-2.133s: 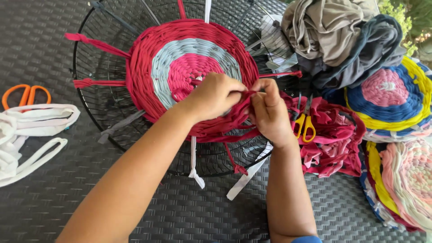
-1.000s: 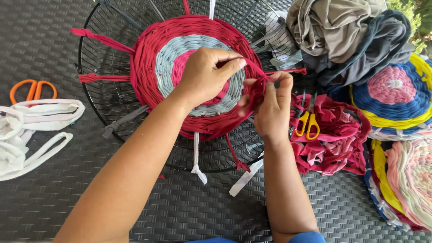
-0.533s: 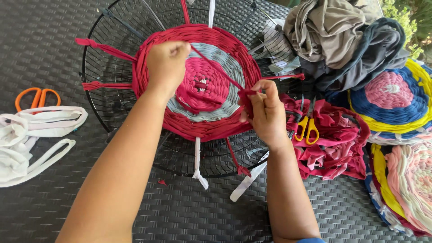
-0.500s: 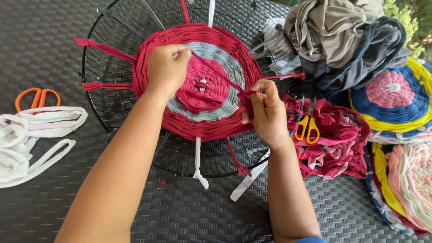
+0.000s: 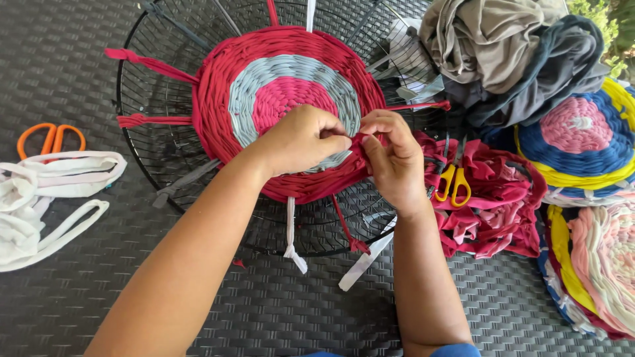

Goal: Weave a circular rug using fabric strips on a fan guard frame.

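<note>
Hands: both meet at the right edge of the woven disc, fingertips touching, pinching the same red fabric strip.
Left hand: fingers curled into a loose fist, knuckles up, thumb and forefinger closed on the strip; forearm runs diagonally from the lower left of the view up to the disc.
Right hand: back of hand facing the camera, fingers bent and pointing left, tips clamped on the strip just beside the left thumb; forearm rises almost vertically from the bottom edge, with a blue sleeve edge showing at the bottom.
Orange scissors: far left, lying flat on the dark woven surface, well apart from both hands.
White fabric loops: far left, just below the orange scissors, in a loose pile.
Wire frame: black, round, lying on the surface; red and white strips are tied outward to its rim as spokes.
Woven disc: inside the frame; pink centre, grey ring, red outer band; the hands rest on its lower right part.
Red strip pile: right of the right hand, touching the frame's side.
Yellow scissors: lying on the red pile, near the right wrist.
Bundled cloth: upper right, grey and dark pieces heaped.
Finished round mats: far right, overlapping, in blue, yellow and pink.
</note>
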